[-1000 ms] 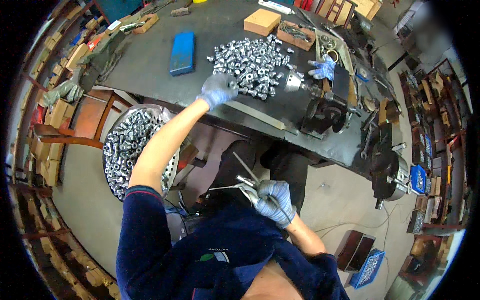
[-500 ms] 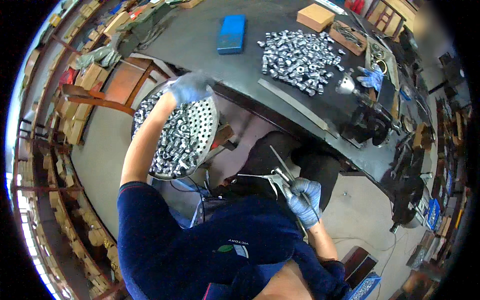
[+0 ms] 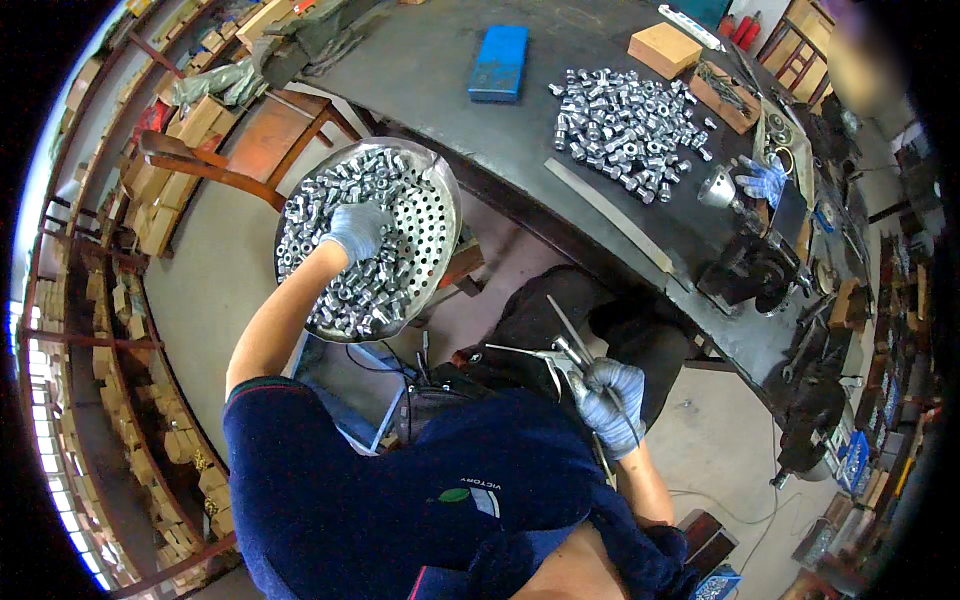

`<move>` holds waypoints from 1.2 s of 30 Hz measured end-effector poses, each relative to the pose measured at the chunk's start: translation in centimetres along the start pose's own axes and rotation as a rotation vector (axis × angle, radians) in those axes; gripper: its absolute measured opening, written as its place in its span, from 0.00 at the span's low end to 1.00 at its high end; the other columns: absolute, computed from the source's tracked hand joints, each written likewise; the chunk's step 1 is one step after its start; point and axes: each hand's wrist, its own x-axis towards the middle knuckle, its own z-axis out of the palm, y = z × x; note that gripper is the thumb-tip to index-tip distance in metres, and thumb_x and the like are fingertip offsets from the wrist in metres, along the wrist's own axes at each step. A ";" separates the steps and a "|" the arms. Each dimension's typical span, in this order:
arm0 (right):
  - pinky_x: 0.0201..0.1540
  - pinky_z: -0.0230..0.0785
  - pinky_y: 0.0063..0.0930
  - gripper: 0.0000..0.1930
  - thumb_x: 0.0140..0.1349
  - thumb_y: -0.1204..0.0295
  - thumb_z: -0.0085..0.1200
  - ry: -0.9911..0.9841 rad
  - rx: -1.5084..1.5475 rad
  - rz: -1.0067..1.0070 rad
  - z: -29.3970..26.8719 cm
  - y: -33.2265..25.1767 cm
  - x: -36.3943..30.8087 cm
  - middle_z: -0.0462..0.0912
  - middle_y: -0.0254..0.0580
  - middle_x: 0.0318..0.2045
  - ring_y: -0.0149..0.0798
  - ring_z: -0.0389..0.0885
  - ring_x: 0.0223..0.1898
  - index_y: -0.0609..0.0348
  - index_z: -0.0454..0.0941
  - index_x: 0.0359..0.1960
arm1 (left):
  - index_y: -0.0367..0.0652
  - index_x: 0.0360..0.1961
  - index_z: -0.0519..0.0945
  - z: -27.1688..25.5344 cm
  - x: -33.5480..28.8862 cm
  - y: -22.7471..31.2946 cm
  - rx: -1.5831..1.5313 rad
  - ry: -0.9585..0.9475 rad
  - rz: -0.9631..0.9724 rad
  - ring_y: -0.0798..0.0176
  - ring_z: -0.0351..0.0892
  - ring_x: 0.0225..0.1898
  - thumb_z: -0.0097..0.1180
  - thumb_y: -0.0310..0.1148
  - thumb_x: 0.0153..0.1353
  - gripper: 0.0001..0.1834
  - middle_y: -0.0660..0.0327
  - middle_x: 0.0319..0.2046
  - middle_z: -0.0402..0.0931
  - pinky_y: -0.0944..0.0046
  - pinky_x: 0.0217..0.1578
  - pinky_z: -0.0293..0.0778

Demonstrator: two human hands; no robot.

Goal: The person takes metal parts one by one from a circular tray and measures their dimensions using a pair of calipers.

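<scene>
My left hand (image 3: 357, 232), in a grey-blue glove, is down among shiny metal fittings (image 3: 345, 300) in a round perforated metal pan (image 3: 428, 250). Its fingers curl under; what they grip is hidden by the back of the hand. Also gloved, my right hand (image 3: 612, 402) is closed in front of my lap around a silver air blow gun (image 3: 556, 362) with a thin nozzle pointing left. A slender pointed metal rod (image 3: 567, 325) sticks up out of the same grip, and a short metal cylinder shows beside it.
On the dark workbench (image 3: 420, 75) lie a heap of fittings (image 3: 630, 130), a blue box (image 3: 498, 65), a flat metal bar (image 3: 610, 215) and a wooden block (image 3: 664, 50). A vise (image 3: 755, 270) stands at its right. A wooden chair (image 3: 255, 145) is beyond the pan.
My left hand has come back from the pan's far rim, where it was blurred, to the fittings at its middle. The right hand keeps its grip. The whole view has shifted slightly.
</scene>
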 end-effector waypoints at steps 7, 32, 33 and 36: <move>0.20 0.63 0.27 0.15 0.43 0.74 0.66 0.040 0.074 -0.009 -0.3 0.3 -0.7 0.69 0.41 0.12 0.40 0.70 0.14 0.56 0.68 0.13 | 0.47 0.34 0.80 -0.4 0.6 0.4 0.147 -0.122 0.132 0.48 0.80 0.34 0.51 0.29 0.44 0.13 0.53 0.29 0.79 0.51 0.34 0.75; 0.19 0.62 0.29 0.18 0.44 0.68 0.68 0.095 0.043 0.000 -1.1 -0.6 0.3 0.68 0.41 0.11 0.43 0.68 0.13 0.55 0.67 0.11 | 0.37 0.44 0.76 -4.1 -4.9 20.9 -2.274 -0.562 0.350 0.68 0.76 0.26 0.50 0.51 0.61 0.25 0.64 0.27 0.75 0.71 0.23 0.71; 0.19 0.62 0.28 0.18 0.44 0.68 0.68 0.112 0.046 0.003 -1.0 -0.4 0.2 0.68 0.40 0.11 0.42 0.68 0.13 0.55 0.67 0.11 | 0.35 0.44 0.76 -3.9 -5.0 21.1 -2.323 -0.606 0.316 0.66 0.76 0.24 0.50 0.49 0.62 0.24 0.62 0.26 0.76 0.68 0.26 0.73; 0.18 0.62 0.28 0.18 0.44 0.68 0.68 0.099 0.027 0.022 -0.9 0.0 0.0 0.68 0.40 0.11 0.42 0.67 0.13 0.55 0.67 0.11 | 0.33 0.45 0.75 -3.6 -5.3 21.5 -2.405 -0.670 0.195 0.63 0.75 0.18 0.49 0.46 0.64 0.23 0.58 0.23 0.76 0.61 0.32 0.78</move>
